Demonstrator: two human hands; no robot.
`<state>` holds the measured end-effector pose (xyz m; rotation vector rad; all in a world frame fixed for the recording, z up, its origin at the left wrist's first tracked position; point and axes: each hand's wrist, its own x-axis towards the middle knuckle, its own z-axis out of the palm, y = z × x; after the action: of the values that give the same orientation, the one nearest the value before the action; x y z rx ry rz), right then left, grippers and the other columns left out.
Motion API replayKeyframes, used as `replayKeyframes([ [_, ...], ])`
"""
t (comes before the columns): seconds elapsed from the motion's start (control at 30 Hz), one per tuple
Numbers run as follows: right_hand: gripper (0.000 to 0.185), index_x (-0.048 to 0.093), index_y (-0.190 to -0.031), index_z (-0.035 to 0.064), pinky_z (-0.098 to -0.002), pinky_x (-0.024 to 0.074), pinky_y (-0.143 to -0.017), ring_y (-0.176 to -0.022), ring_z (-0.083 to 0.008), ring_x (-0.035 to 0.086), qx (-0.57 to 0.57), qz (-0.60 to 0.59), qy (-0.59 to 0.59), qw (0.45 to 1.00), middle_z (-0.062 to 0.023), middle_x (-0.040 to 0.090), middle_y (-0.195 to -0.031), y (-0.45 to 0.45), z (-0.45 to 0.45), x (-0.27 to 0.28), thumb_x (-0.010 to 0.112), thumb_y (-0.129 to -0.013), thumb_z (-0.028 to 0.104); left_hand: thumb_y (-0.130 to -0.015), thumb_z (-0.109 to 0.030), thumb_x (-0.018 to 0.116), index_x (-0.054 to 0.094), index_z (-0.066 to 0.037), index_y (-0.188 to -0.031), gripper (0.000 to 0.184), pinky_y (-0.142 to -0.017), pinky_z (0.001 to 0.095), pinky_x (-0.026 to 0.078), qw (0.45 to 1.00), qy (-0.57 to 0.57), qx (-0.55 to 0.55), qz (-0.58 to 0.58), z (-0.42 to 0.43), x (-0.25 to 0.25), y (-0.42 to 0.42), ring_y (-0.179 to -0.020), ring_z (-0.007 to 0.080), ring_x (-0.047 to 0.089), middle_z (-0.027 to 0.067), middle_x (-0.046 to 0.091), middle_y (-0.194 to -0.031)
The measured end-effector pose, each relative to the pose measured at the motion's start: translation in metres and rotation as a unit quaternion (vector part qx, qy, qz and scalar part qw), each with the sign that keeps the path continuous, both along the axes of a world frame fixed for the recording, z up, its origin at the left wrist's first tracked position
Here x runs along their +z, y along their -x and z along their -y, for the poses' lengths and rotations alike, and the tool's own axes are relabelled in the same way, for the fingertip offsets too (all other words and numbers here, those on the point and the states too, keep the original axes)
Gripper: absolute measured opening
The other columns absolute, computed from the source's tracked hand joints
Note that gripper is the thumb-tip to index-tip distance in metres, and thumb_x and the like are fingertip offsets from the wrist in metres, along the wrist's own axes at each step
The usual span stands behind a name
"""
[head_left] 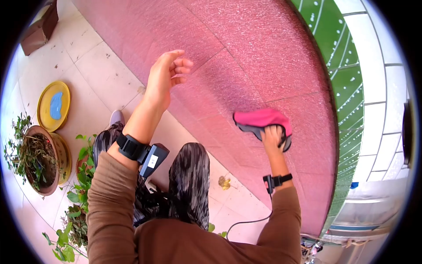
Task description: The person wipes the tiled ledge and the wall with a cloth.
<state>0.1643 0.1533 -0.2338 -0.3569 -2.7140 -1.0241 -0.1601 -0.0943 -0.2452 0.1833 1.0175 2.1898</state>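
My right hand (273, 135) is closed on a pink cloth (263, 117) with dark grey edging, its fingers pressing over the lower part. The cloth lies against the red tiled surface (281, 57), and its edges are slightly smeared by motion. Up and to the left, my left hand (166, 77) is raised in front of the same red surface. Its fingers are loosely bent and apart, and nothing is in them. A strap with a black box (154, 159) sits on my left forearm, and a strap with a cable (278, 179) is on my right wrist.
Potted plants (41, 160) stand on the pale floor tiles at left, beside a yellow dish (53, 105) with a blue patch. A brown box-like object (40, 28) is at upper left. Green patterned tiles (347, 88) border the red surface. A yellowish withered bit (224, 182) lies near my knee.
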Motion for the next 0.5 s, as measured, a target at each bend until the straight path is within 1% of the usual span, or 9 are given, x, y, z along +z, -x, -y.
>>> replayKeyframes([
  [0.1,0.036,0.064,-0.099,0.0120,-0.0401,0.0443,-0.083,-0.095,-0.0269,0.051,0.019,0.025,-0.003,0.999,-0.0058,0.058,-0.101,-0.022,-0.004,0.001,0.072,-0.066,0.025,-0.092,-0.031,0.042,0.050,-0.006,-0.116,0.035,-0.072,0.0246,0.041,1.000,0.013,-0.004,0.010,0.002,0.004,-0.006,-0.077,0.0078,0.053,0.0010,0.060,-0.089],
  [0.13,0.034,0.064,-0.097,0.0116,-0.0392,0.0453,-0.081,-0.093,-0.0269,0.052,0.017,0.037,0.017,0.999,-0.0062,0.058,-0.100,-0.020,-0.005,0.001,0.072,-0.066,0.025,-0.092,-0.031,0.042,0.050,-0.006,-0.116,0.036,-0.071,0.0243,0.041,1.000,0.003,-0.004,0.010,0.003,0.005,-0.006,-0.077,0.0077,0.053,0.0010,0.060,-0.089],
  [0.2,0.032,0.063,-0.093,0.0114,-0.0361,0.0480,-0.076,-0.094,-0.0259,0.054,0.000,0.080,0.080,0.994,-0.0066,0.059,-0.100,0.007,-0.005,-0.006,0.073,-0.065,0.025,-0.092,-0.031,0.042,0.050,-0.006,-0.116,0.036,-0.071,0.0239,0.041,1.000,-0.003,0.003,0.008,0.007,0.008,-0.003,-0.077,0.0076,0.053,0.0010,0.060,-0.089],
  [0.23,0.035,0.063,-0.096,0.0118,-0.0373,0.0465,-0.080,-0.097,-0.0257,0.054,0.040,0.080,0.040,0.995,-0.0067,0.059,-0.100,0.030,-0.008,-0.012,0.073,-0.065,0.026,-0.092,-0.031,0.042,0.050,-0.006,-0.116,0.036,-0.070,0.0238,0.042,1.000,-0.017,0.007,0.005,0.007,0.011,-0.003,-0.077,0.0076,0.053,0.0011,0.060,-0.089],
  [0.27,0.039,0.062,-0.100,0.0122,-0.0390,0.0441,-0.084,-0.101,-0.0250,0.053,0.051,0.018,0.171,0.984,-0.0065,0.059,-0.102,0.054,-0.008,-0.026,0.073,-0.066,0.027,-0.092,-0.031,0.042,0.049,-0.006,-0.117,0.036,-0.070,0.0236,0.042,1.000,-0.029,0.007,0.003,0.008,0.012,-0.003,-0.077,0.0076,0.053,0.0011,0.060,-0.089],
  [0.3,0.042,0.062,-0.103,0.0126,-0.0406,0.0417,-0.089,-0.104,-0.0244,0.052,0.074,-0.049,0.296,0.951,-0.0062,0.059,-0.104,0.078,-0.009,-0.041,0.073,-0.066,0.029,-0.092,-0.031,0.042,0.049,-0.006,-0.117,0.036,-0.070,0.0236,0.042,1.000,-0.024,0.007,0.005,0.008,0.012,-0.001,-0.077,0.0076,0.053,0.0011,0.060,-0.089],
  [0.37,0.048,0.059,-0.110,0.0134,-0.0437,0.0355,-0.096,-0.111,-0.0224,0.049,0.100,-0.052,0.305,0.946,-0.0042,0.056,-0.112,0.132,0.008,-0.043,0.072,-0.068,0.032,-0.092,-0.030,0.041,0.049,-0.005,-0.117,0.036,-0.070,0.0237,0.042,0.999,-0.044,0.022,-0.001,0.010,0.011,0.003,-0.078,0.0083,0.054,0.0012,0.060,-0.090],
  [0.4,0.050,0.058,-0.113,0.0138,-0.0447,0.0326,-0.098,-0.114,-0.0213,0.046,0.136,0.069,0.023,0.988,-0.0027,0.054,-0.117,0.165,0.030,-0.018,0.071,-0.069,0.033,-0.092,-0.030,0.041,0.049,-0.005,-0.117,0.036,-0.070,0.0237,0.042,0.999,-0.041,0.031,0.004,0.010,0.012,0.005,-0.078,0.0083,0.054,0.0012,0.060,-0.090],
  [0.5,0.058,0.053,-0.123,0.0153,-0.0430,0.0332,-0.098,-0.118,-0.0182,0.042,0.146,0.058,-0.031,0.987,0.0009,0.047,-0.126,0.230,0.048,-0.029,0.070,-0.071,0.035,-0.093,-0.029,0.039,0.048,-0.004,-0.118,0.037,-0.070,0.0235,0.042,0.998,-0.020,0.052,0.033,0.010,0.011,0.009,-0.079,0.0090,0.055,0.0020,0.061,-0.091],
])
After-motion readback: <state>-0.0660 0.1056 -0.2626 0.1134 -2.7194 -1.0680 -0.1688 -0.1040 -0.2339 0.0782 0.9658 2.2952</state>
